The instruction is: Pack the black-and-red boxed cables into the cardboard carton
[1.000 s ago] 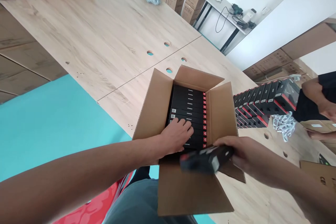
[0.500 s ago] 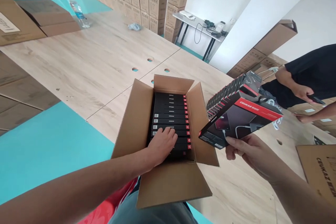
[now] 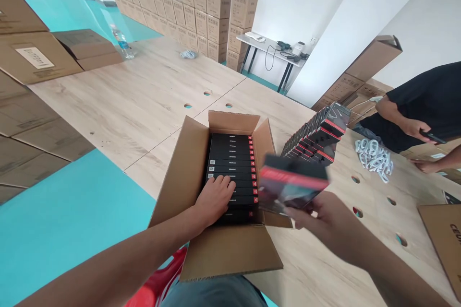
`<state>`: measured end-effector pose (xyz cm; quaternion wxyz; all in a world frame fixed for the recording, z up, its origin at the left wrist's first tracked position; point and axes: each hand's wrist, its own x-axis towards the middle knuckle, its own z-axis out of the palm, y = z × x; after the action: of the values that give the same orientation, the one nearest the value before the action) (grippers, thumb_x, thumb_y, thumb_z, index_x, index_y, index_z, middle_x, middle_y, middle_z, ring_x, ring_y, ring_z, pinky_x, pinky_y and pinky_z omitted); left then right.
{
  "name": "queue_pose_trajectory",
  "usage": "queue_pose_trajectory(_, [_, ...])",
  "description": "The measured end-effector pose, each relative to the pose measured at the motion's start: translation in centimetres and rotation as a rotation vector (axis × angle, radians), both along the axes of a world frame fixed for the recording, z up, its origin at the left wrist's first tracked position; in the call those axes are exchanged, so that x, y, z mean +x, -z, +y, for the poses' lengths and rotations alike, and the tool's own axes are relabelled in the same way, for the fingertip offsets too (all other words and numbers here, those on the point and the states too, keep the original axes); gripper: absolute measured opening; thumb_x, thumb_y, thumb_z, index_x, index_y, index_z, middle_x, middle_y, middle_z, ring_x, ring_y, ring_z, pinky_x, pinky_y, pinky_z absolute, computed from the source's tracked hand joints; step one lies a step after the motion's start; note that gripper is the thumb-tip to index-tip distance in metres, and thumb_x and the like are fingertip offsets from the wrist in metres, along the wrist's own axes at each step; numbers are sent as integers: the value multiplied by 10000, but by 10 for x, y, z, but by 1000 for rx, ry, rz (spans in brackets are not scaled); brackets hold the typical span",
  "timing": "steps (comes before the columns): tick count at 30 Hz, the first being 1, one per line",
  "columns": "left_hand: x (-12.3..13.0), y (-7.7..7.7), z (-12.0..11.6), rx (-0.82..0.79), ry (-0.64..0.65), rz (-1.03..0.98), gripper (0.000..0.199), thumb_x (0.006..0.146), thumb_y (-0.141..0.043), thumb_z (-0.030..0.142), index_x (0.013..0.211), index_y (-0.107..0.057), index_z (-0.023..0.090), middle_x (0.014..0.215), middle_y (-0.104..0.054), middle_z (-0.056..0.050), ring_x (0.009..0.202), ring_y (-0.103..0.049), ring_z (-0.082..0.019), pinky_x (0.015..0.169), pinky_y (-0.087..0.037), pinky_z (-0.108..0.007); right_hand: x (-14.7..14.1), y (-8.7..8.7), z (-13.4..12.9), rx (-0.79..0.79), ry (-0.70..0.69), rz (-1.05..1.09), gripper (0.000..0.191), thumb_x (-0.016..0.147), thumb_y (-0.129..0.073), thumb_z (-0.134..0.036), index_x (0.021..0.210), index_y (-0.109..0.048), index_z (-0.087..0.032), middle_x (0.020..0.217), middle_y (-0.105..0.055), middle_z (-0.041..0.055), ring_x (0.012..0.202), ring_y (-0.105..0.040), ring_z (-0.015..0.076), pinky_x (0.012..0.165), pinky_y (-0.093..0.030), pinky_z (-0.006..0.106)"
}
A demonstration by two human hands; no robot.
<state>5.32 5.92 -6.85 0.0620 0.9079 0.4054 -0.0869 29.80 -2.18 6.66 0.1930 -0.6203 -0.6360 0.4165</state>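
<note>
An open cardboard carton [image 3: 230,252] stands in front of me, its flaps folded out. Inside it, several black retail boxes [image 3: 232,151] with red end marks are packed on edge in a row. My left hand [image 3: 215,200] rests on top of them, fingers slightly bent and holding nothing. My right hand [image 3: 317,216] grips a black and red retail box [image 3: 291,182], blurred by motion, over the carton's right flap. Behind it, a stack of the same retail boxes [image 3: 317,129] sits on the wooden table [image 3: 154,86].
White cables [image 3: 373,158] lie in a bundle on the right, near a person in black [image 3: 428,100] holding a dark phone-like object. A water bottle [image 3: 122,42] and cartons [image 3: 39,57] stand at left. Another carton [image 3: 441,240] is at lower right.
My right hand has brought the retail box left and slightly down, from beside the stack to the carton's right edge. My left hand stays on the packed boxes. The camera view has tilted up a little.
</note>
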Motion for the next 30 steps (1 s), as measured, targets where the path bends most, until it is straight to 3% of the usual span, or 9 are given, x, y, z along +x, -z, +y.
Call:
queue_pose_trajectory(4, [-10, -1, 11, -3, -29, 4, 496, 754, -812, 417, 1096, -584, 141, 1088, -615, -121, 1003, -583, -312, 817, -447, -433, -50, 7, 13, 90, -360, -495, 183, 910, -567, -212, 1073, -647, -238, 1088, -684, 55, 882, -686, 225, 740, -529, 343])
queue_pose_trajectory(6, [-15, -5, 17, -1, -30, -6, 661, 631, -888, 511, 1088, -590, 139, 1085, -617, -112, 1001, -585, -315, 834, -453, -439, -71, 19, 20, 40, -528, -746, 202, 853, -617, -164, 1049, -649, -199, 1068, -683, 87, 841, -703, 259, 702, -548, 374])
queue_pose_trajectory(9, [-20, -11, 23, -28, -49, -10, 756, 550, -910, 586, 1079, -601, 141, 1105, -625, -113, 1027, -590, -321, 877, -460, -455, -96, 45, 28, -48, -663, -909, 286, 783, -645, -77, 1060, -656, -147, 1027, -699, 127, 847, -720, 292, 689, -582, 403])
queue_pose_trajectory(15, [-23, -21, 43, -88, -51, -36, 546, 682, -865, 448, 1077, -643, 143, 1126, -652, -123, 1057, -622, -325, 891, -498, -455, -123, 112, 34, 1, -540, -898, 282, 835, -496, 4, 1029, -679, -90, 947, -716, 220, 874, -731, 306, 679, -597, 404])
queue_pose_trajectory(18, [-26, -25, 63, -36, -65, -71, 422, 835, -724, 334, 1194, -622, 137, 1256, -623, -147, 1169, -590, -313, 944, -494, -432, -121, 129, 39, -20, -394, -879, 306, 837, -550, -22, 1115, -652, -99, 1008, -713, 219, 897, -735, 296, 708, -606, 397])
queue_pose_trajectory(22, [-27, -13, 82, 7, -97, -86, 669, 903, -625, 336, 1480, -408, 75, 1571, -389, -218, 1447, -367, -338, 1136, -375, -474, -107, 117, 47, -182, -412, -834, 584, 655, -843, -134, 1198, -629, -109, 1109, -705, 196, 1002, -713, 333, 851, -596, 428])
queue_pose_trajectory(24, [-26, -1, 82, -7, -97, -76, 745, 913, -610, 414, 1518, -361, 59, 1619, -296, -220, 1506, -262, -349, 1202, -283, -511, -100, 102, 60, -203, -422, -813, 480, 705, -826, -200, 1150, -666, -124, 1121, -705, 188, 1022, -704, 345, 887, -581, 443])
queue_pose_trajectory(26, [-25, 11, 79, -3, -98, -65, 781, 921, -583, 491, 1530, -354, 57, 1631, -254, -214, 1525, -205, -359, 1233, -206, -534, -95, 90, 85, -109, -385, -806, 276, 832, -666, -157, 1106, -690, -135, 1129, -701, 180, 1045, -690, 338, 902, -566, 451])
queue_pose_trajectory(30, [-26, 23, 73, 42, -106, -50, 825, 933, -510, 586, 1542, -335, 58, 1627, -253, -214, 1523, -195, -378, 1248, -162, -530, -92, 93, 158, 198, -336, -619, 561, 849, -432, 16, 1383, -536, -121, 1387, -594, 170, 1307, -538, 276, 1092, -450, 428])
